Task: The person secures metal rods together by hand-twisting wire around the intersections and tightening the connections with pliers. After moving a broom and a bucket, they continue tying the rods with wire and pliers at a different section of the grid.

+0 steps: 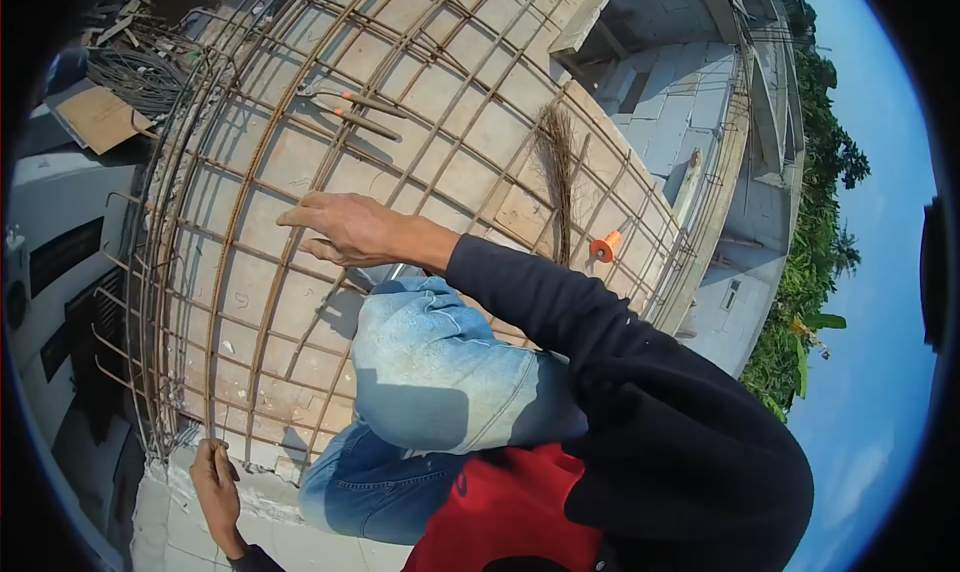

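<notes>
My left hand (215,484) is at the lower left, its fingers closed round the end of a rusty reinforcing bar (213,372) near the slab edge. My right hand (348,230) reaches over the mesh of bars (425,187) with fingers stretched out and apart, holding nothing that I can see. Beyond it, a pair of pincers (362,112) with orange and dark handles lies across the bars. My bent knee (430,357) in blue jeans is close below my right hand.
A bundle of thin tie wire (557,177) and an orange flanged plastic piece (605,247) lie on the mesh to the right. Bent bar ends (115,282) stick out over the left edge, above a lower building. Unfinished block walls (690,82) stand at the upper right.
</notes>
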Available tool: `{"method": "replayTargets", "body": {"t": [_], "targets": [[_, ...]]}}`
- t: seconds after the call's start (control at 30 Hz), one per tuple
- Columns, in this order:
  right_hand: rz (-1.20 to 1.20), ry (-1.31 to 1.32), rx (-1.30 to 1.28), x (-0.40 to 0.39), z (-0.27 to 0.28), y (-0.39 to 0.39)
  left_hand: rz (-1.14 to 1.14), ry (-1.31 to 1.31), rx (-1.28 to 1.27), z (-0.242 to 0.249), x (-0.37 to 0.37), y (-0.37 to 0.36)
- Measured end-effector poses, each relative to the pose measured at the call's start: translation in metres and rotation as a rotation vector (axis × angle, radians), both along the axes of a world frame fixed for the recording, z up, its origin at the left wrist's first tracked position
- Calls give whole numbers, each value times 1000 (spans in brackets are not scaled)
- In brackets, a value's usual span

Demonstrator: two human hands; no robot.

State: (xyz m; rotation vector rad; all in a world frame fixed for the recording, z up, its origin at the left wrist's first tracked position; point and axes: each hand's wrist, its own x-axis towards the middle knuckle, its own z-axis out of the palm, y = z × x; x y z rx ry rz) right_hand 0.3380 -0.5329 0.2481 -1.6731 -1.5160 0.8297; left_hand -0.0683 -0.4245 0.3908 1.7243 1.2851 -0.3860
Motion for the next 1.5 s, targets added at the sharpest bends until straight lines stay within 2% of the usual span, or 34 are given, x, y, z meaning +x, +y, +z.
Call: {"method": "replayTargets", "body": {"t": [0.07,0.13,0.2,0.27,0.33,0.4,0.47,0.53,0.6,0.63,0.7,0.73,0.8,0.9,0.97,1.0,1.07,1.1,1.17,1.27,1.3,1.4,1.5], "targets": [[-11,4,-34,22,47,-21,-69,-5,-93,16,24,2],[-333,86,-283,48,83,-66,-150,-25,-140,33,46,-4],[-523,1,-452,69,119,-122,-321,-56,-95,47,57,-18],[-650,46,-570,76,175,-168,-378,-113,-151,96,101,-38],[-710,38,-453,56,228,-202,-258,-100,-392,141,132,-57],[-582,86,-311,24,288,-214,-261,-159,-496,175,157,-75],[-416,-73,-71,-11,356,-206,-291,-208,-548,217,180,-93],[-300,-128,0,-50,396,-203,-428,-168,-664,256,202,-104],[-169,12,-44,-83,411,-204,-469,-170,-689,288,200,-112],[-195,-3,-10,-94,421,-208,-493,-153,-685,303,197,-116],[-133,140,-240,-110,450,-222,-501,-135,-713,332,185,-128],[-178,126,-213,-126,456,-232,-492,-155,-733,331,166,-132],[-370,274,55,-165,457,-254,-528,-74,-731,354,147,-150],[-411,271,27,-199,472,-292,-606,-35,-776,368,121,-182],[-288,350,-74,-223,471,-316,-702,16,-829,369,109,-199],[-322,350,-67,-229,481,-329,-747,38,-896,374,107,-209],[-151,685,-164,-238,500,-353,-878,149,-959,388,112,-230],[-170,685,-154,-245,504,-363,-898,158,-955,399,117,-240],[-104,851,-183,-253,512,-385,-989,297,-1118,415,127,-263],[-222,768,-188,-244,524,-412,-1035,216,-998,415,131,-285],[-246,678,-96,-242,513,-418,-977,303,-916,414,136,-290],[-368,603,-136,-231,488,-435,-999,262,-831,422,153,-313],[-342,622,-114,-215,480,-464,-905,252,-850,426,158,-341]]}}
